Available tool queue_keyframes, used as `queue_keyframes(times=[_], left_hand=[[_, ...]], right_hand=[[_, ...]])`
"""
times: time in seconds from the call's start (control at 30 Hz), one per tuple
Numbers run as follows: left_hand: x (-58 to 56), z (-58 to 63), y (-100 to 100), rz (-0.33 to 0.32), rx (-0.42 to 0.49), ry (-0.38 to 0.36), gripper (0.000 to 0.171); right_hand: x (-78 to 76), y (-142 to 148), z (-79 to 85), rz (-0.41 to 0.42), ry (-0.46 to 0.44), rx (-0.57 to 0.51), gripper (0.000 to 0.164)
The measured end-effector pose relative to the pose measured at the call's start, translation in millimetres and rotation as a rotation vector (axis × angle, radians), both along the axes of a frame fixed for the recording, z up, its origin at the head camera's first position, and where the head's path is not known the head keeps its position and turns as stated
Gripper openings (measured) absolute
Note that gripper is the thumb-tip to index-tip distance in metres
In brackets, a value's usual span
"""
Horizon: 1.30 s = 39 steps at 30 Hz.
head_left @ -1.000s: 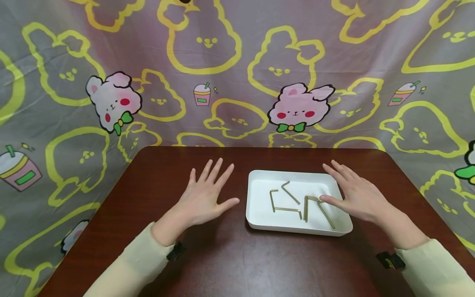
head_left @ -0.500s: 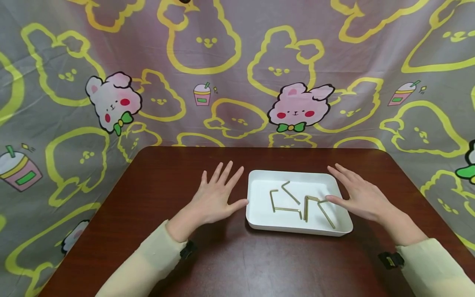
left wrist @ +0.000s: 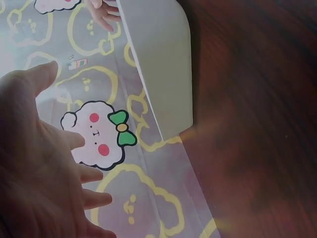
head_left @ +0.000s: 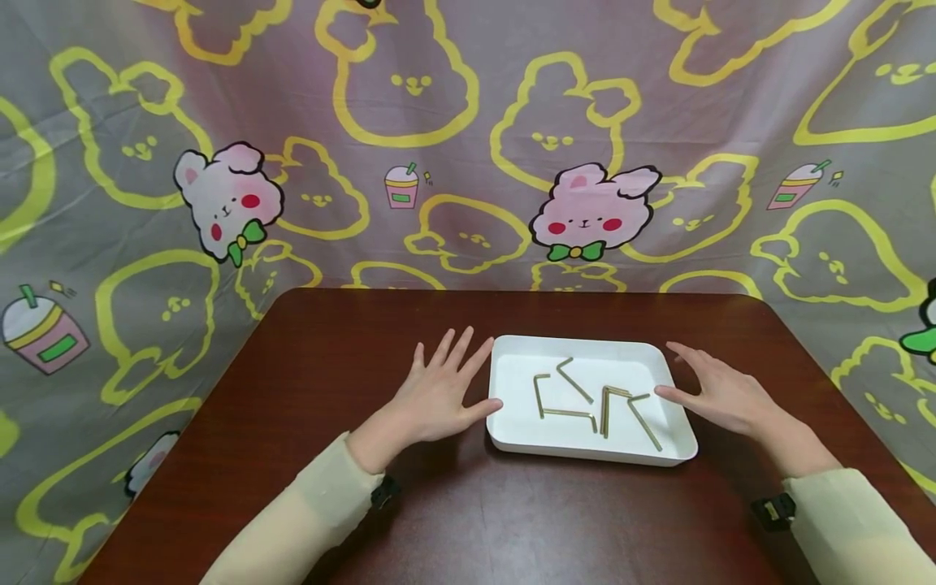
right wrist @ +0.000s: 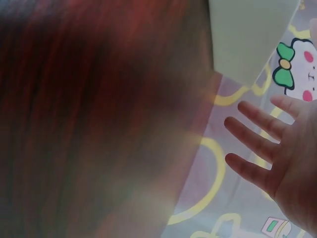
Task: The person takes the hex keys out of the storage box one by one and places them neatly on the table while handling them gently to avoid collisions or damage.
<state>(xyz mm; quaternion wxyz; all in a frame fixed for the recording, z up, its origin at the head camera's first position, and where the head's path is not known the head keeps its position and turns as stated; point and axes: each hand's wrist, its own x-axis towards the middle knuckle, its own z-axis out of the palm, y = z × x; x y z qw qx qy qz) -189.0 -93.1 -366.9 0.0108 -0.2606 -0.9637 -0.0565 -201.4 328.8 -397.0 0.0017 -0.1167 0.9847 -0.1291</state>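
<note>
A shallow white tray lies on the brown table, right of the middle in the head view. Inside it are several brass-coloured hex keys, each bent into an L; a few lie close together or cross. My left hand is spread beside the tray's left side, its thumb tip overlapping the rim in the head view. At the right side my right hand has its fingers extended, thumb near the rim. Both hands hold nothing. Each wrist view shows a spread hand and the tray's outer wall.
The dark wood table reaches back to a grey curtain printed with yellow outlines and rabbit faces. The curtain also runs along both sides. Light sleeves and dark wrist straps cover the forearms.
My left hand has moved right, up to the tray's left side. My right hand has shifted slightly right, its thumb drawing back from over the hex keys toward the rim. The tray stays put.
</note>
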Motion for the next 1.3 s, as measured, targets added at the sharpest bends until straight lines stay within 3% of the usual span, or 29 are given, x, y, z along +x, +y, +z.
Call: queue_keyframes(times=[0.6, 1.0, 1.13, 1.3], left_hand=[[-4.8, -5.0, 18.2, -0.043, 0.038, -0.058, 0.086], [-10.8, -12.0, 23.2, -0.043, 0.052, -0.062, 0.085], [-14.6, -12.9, 23.7, -0.078, 0.083, -0.057, 0.083], [-21.8, -11.3, 23.7, -0.147, 0.192, -0.092, 0.078]], right_hand=[[-4.0, -0.7, -10.8, -0.036, -0.081, -0.025, 0.089], [-5.4, 0.4, -13.0, -0.021, -0.088, -0.099, 0.072], [-6.9, 0.7, -15.5, -0.013, -0.092, -0.115, 0.067], [-8.0, -0.1, -17.3, -0.007, -0.095, -0.139, 0.063]])
